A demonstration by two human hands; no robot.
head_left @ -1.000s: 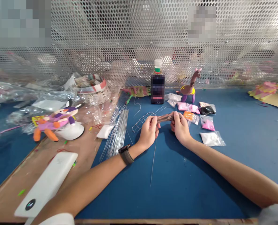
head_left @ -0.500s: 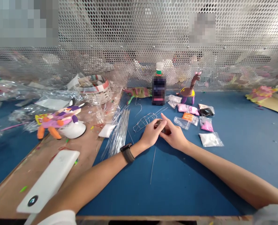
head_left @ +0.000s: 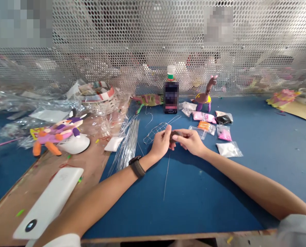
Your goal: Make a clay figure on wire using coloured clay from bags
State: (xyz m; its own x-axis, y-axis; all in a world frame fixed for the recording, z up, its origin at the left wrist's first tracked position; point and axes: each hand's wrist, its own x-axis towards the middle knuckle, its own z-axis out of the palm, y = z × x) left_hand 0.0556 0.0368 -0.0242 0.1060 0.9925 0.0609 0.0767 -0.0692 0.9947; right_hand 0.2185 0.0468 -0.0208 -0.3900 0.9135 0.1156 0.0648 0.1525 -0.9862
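Observation:
A dark brown lump (head_left: 174,136), which looks like modelling clay, is held between my two hands above the blue table. My left hand (head_left: 161,142) is closed on its left side, thumb up. On the other side, the thumb and fingers of my right hand (head_left: 192,141) pinch it. Fingers hide part of the lump. Just behind my left hand lies a cage-like wire frame (head_left: 151,134). A single thin wire (head_left: 165,180) lies on the table below the hands. To the left is a bundle of straight metal wires (head_left: 132,140).
A phone (head_left: 171,97) leans on a bottle (head_left: 171,70) by the perforated metal screen. Right of it stand a brown clay animal (head_left: 204,97) and small clay packets (head_left: 223,133). At left are a colourful clay figure (head_left: 58,133), a basket (head_left: 109,104) and a white power bank (head_left: 49,202).
My hands have turned the brown lump and shifted their grip; the left thumb now points up, and the right fingers lie flatter. The whole view has shifted slightly.

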